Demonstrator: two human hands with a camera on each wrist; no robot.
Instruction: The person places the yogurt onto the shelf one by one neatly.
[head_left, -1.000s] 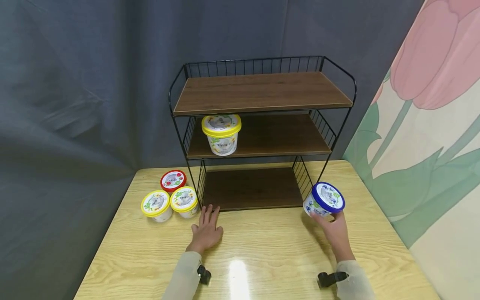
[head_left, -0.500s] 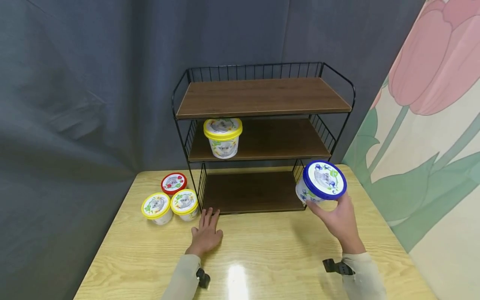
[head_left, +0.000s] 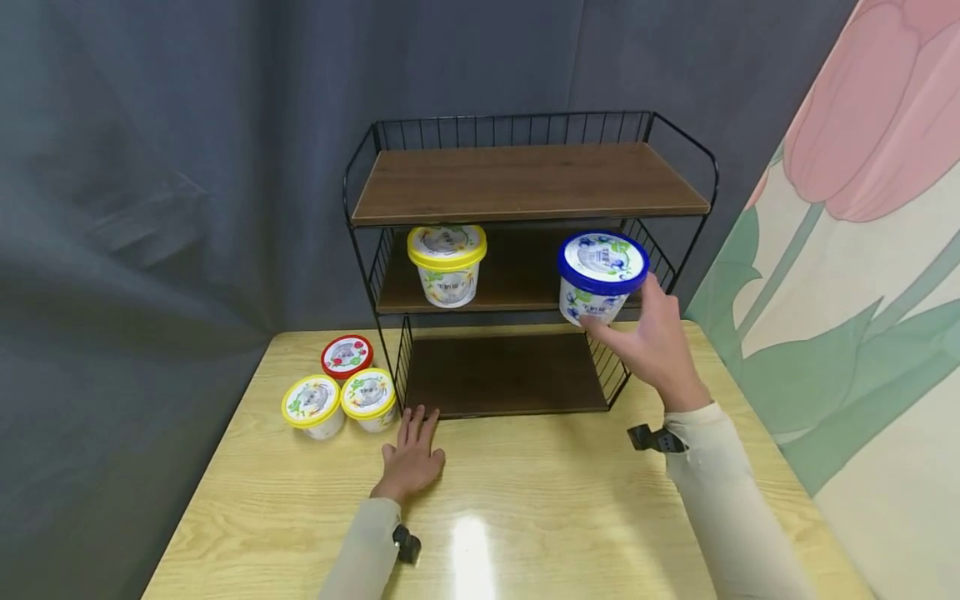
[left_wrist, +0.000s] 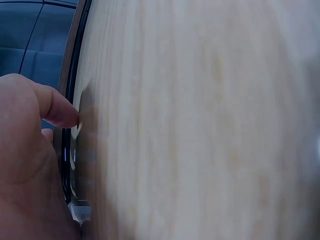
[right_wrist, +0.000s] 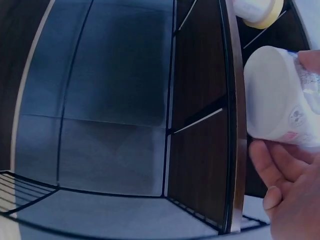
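Observation:
A blue-lidded tub (head_left: 600,271) with blueberry pictures is gripped by my right hand (head_left: 656,346), thumb in front and fingers round its right side. It is held at the front of the middle shelf (head_left: 517,279), on the right half. From below, the right wrist view shows the tub's white base (right_wrist: 267,95) near the shelf edge; whether it touches cannot be made out. My left hand (head_left: 411,460) lies flat with fingers spread, its fingertips at the rack's lower front left corner. A yellow-lidded tub (head_left: 447,271) stands on the middle shelf's left side.
The black wire rack (head_left: 525,221) has three brown shelves. On the wooden table (head_left: 540,500), left of the rack, stand a red-lidded tub (head_left: 347,357) and two yellow-lidded tubs, one the left tub (head_left: 312,404) and one the right tub (head_left: 369,396). Wire sides bound each shelf.
My right hand has lifted the blue-lidded tub from low by the rack's right corner up and leftward to middle-shelf height. The left hand has stayed in place.

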